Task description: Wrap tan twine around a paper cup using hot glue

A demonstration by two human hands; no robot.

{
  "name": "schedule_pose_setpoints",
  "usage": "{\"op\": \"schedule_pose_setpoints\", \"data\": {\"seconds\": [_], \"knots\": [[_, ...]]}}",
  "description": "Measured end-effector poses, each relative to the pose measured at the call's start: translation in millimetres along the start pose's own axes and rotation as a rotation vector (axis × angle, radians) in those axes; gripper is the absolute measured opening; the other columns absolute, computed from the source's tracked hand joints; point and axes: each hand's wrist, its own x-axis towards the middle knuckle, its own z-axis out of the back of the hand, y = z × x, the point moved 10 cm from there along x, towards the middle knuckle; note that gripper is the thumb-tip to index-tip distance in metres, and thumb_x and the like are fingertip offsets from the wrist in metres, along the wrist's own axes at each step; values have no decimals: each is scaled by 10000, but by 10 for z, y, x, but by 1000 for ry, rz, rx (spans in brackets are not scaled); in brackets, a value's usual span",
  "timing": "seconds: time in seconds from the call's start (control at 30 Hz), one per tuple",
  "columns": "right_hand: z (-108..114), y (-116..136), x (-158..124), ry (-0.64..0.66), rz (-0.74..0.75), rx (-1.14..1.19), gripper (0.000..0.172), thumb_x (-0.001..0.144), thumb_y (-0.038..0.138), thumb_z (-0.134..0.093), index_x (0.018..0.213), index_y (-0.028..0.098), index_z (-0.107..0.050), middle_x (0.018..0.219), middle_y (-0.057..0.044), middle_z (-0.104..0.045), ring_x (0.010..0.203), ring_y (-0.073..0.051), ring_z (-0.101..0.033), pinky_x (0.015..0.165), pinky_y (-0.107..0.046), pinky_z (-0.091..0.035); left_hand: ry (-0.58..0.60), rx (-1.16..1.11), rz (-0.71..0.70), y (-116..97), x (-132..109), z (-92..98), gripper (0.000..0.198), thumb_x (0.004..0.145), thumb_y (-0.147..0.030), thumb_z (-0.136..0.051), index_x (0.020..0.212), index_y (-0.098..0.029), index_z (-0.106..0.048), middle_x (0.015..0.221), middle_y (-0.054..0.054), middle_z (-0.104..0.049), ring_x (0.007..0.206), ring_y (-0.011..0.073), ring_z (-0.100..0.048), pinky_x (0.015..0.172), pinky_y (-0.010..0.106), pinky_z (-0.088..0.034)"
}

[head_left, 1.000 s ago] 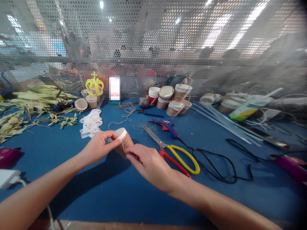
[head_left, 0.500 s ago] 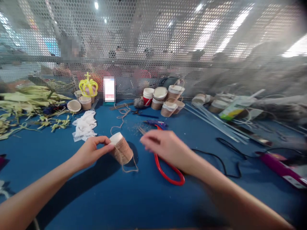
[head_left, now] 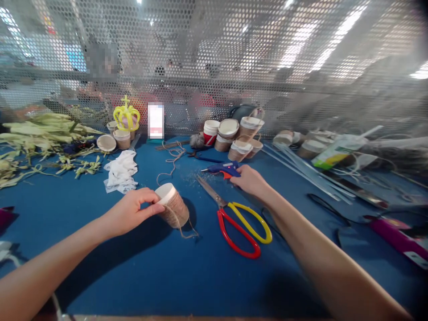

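White paper cup wrapped in brown twine [head_left: 174, 211] and blue plastic glue gun [head_left: 221, 168].
Left grip [head_left: 129, 211] pinches the tilted cup's rim; right grip [head_left: 251, 183] clasps the gun's rear.

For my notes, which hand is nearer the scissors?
Right. The right hand is on the glue gun, just beyond the handles of the scissors; the left hand is farther, to their left, holding the cup.
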Motion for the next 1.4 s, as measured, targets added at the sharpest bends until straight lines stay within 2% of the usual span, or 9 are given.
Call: {"op": "schedule_pose_setpoints", "data": {"seconds": [0.13, 0.2, 0.27, 0.4, 0.53, 0.63, 0.8, 0.97, 1.4], "knots": [[202, 287, -398, -44, 103, 252, 196, 776, 259, -547, 936, 147, -531, 797, -42, -644, 706, -153, -624, 595, -249, -496, -8, -41, 1, 35, 3, 1, 239, 820, -329, -475, 724, -164, -619, 735, 22, -616, 699, 146, -559, 681, 244, -432], [136, 467, -652, 70, 140, 489, 180, 756, 336, -553, 765, 156, -546, 597, 0, -599, 517, -124, -575, 476, -231, -467, -47, -64, 4, 52, 5, 25, 226, 808, -323, -484, 719, -163, -616, 719, 23, -623, 676, 144, -555, 662, 243, -433], [49, 664, -899, 168, 195, 627, 219, 710, 363, -591, 636, 162, -546, 520, 14, -565, 442, -102, -525, 423, -214, -434, -78, -74, 25, 79, 7, 34, 220, 797, -320, -493, 719, -155, -616, 704, 27, -625, 663, 144, -558, 646, 243, -433], [-155, 850, -1204, 226, 267, 697, 187, 716, 310, -558, 810, 155, -601, 514, 20, -586, 418, -104, -519, 420, -221, -452, -122, -78, 62, 107, 9, 27, 233, 792, -318, -499, 697, -140, -616, 670, 31, -619, 629, 139, -556, 607, 234, -424], [-227, 788, -1270, 93, 328, 663, 155, 701, 339, -572, 720, 186, -580, 389, 63, -489, 305, -95, -436, 321, -213, -384, -153, -41, 35, 85, 10, 20, 275, 811, -329, -488, 665, -131, -612, 648, 37, -617, 613, 135, -542, 599, 231, -412], [-172, 800, -1296, 16, 399, 630, 91, 698, 298, -576, 678, 211, -560, 422, 50, -515, 345, -113, -489, 359, -222, -429, -172, -11, 31, 96, 4, 15, 289, 818, -340, -492, 661, -132, -617, 639, 36, -609, 607, 134, -539, 602, 232, -411], [-89, 970, -1336, 73, 504, 505, 102, 739, 258, -547, 644, 226, -569, 531, -7, -588, 489, -161, -591, 482, -260, -512, -187, -3, 10, 70, -1, 8, 304, 830, -351, -482, 662, -140, -621, 624, 27, -601, 612, 132, -533, 600, 229, -400], [-67, 1059, -1359, 92, 585, 457, 115, 765, 235, -529, 666, 234, -587, 502, -7, -559, 455, -159, -561, 438, -263, -499, -199, -3, -9, 36, -3, 21, 310, 837, -348, -475, 649, -149, -622, 606, 17, -601, 600, 126, -517, 598, 232, -388], [-119, 1024, -1393, 69, 624, 400, 144, 806, 288, -491, 711, 231, -583, 532, -21, -566, 463, -162, -549, 460, -284, -484, -163, 53, -40, 16, 3, -16, 312, 854, -341, -451, 669, -152, -617, 629, 27, -614, 629, 136, -519, 623, 236, -389]]}}
